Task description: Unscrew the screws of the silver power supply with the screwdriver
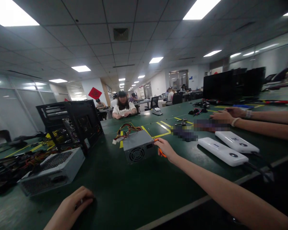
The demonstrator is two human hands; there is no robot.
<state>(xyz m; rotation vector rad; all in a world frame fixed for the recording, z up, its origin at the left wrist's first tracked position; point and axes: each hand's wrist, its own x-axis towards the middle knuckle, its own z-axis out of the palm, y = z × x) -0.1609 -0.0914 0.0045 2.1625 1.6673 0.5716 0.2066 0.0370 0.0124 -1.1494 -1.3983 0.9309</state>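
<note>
My right hand is closed around an orange-handled tool with a thin shaft; its exact kind is hard to make out. It is beside the right edge of a grey computer power supply, whose round fan grille faces me. A bundle of coloured cables with a white connector lies behind that unit. My left hand rests on the green table at the lower left, loosely curled with the thumb apart, and nothing shows in it.
Left stand a black computer case and another power supply with cables. Two white devices lie right, near a neighbour's hands. Black monitors stand at the back right. A person sits across the table.
</note>
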